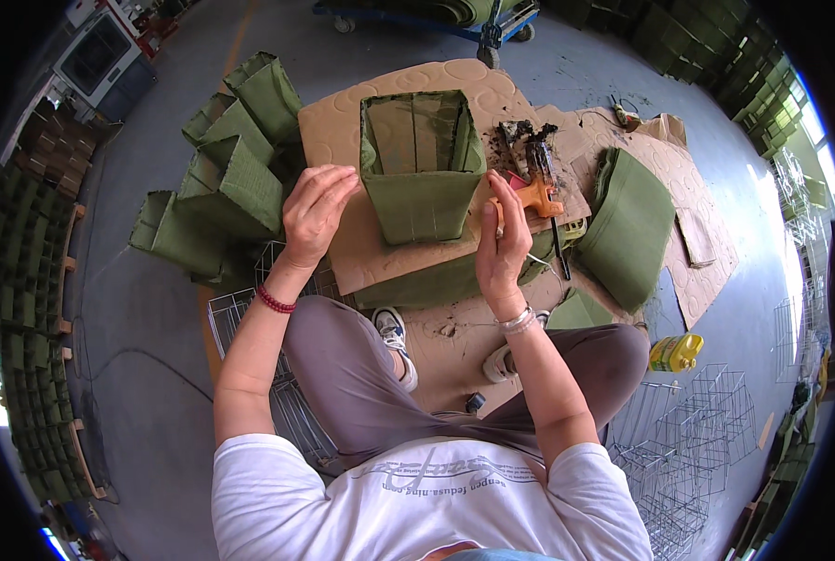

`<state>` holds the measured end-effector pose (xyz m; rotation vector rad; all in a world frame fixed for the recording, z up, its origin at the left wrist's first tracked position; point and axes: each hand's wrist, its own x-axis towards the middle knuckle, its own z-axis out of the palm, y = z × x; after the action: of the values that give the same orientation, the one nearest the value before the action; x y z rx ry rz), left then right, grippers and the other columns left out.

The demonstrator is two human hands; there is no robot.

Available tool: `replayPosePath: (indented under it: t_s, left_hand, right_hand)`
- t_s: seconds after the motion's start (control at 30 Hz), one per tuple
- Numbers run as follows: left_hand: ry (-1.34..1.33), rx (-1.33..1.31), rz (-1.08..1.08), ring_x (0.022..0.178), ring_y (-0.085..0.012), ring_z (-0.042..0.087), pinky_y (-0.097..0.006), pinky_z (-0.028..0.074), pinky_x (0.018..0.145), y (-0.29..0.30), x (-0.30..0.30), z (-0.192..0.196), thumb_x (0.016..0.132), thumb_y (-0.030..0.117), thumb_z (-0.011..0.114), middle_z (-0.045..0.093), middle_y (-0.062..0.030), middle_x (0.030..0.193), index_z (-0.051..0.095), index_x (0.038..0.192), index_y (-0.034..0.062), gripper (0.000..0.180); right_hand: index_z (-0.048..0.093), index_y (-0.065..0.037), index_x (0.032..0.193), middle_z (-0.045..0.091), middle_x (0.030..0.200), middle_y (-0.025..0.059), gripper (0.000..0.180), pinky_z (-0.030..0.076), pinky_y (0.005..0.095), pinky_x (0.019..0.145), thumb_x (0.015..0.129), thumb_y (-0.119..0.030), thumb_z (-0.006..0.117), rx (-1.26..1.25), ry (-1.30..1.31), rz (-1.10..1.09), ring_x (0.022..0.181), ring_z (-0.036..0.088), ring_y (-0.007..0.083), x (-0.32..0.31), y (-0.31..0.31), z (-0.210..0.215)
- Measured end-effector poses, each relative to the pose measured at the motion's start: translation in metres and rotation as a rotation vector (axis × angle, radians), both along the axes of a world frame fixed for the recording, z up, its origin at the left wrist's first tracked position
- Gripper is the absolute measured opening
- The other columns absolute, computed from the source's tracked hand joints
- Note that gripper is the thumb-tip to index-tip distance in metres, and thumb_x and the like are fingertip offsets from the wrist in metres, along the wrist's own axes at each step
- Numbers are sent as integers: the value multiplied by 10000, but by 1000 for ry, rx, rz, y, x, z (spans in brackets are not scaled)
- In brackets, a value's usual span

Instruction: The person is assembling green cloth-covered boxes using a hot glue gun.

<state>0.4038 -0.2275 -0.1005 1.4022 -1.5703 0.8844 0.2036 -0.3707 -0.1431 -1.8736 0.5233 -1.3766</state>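
A green fabric box (424,208) with an open top stands on a cardboard sheet in front of me, wire lines showing on its inner wall. My left hand (316,213) is at its left side, fingers stretched and close together, the tips at or just short of the rim. On the right side my right hand (505,245) is held up with fingers extended, beside the box wall. Neither hand grips anything. Just beyond my right hand lies an orange glue gun (536,198), next to a black-smeared tool (528,150).
Several green fabric boxes (235,173) stand at the left. Folded green fabric (628,229) lies on cardboard (702,234) at the right. A yellow jug (676,353) and wire frames (693,421) are on the floor. A blue cart (492,33) stands at the back.
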Motion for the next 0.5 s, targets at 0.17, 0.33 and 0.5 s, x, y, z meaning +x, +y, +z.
replayPosePath:
  t_s: [0.17,0.33,0.5]
  left_hand:
    - [-179,21,-9,827,-237,625,-321,549,696,-2,-9,-2,685,-36,715,646,-80,940,673,936,9,258]
    - [-359,132,32,892,-205,603,-320,519,749,-5,-16,4,698,37,674,639,-67,992,684,973,9,277]
    - [-398,130,62,892,-201,600,-321,498,742,-12,-21,2,716,59,657,648,-64,1041,693,965,14,255]
  right_hand:
    - [618,30,1100,620,1125,154,294,487,414,912,806,42,610,-550,49,39,1047,605,312,-1,5,14]
    - [630,15,1098,620,1131,130,378,481,429,948,722,-23,611,-805,154,83,1091,582,293,12,-5,23]
    - [643,12,1084,622,1137,122,398,493,413,904,692,-47,603,-851,165,60,1060,581,276,16,-7,26]
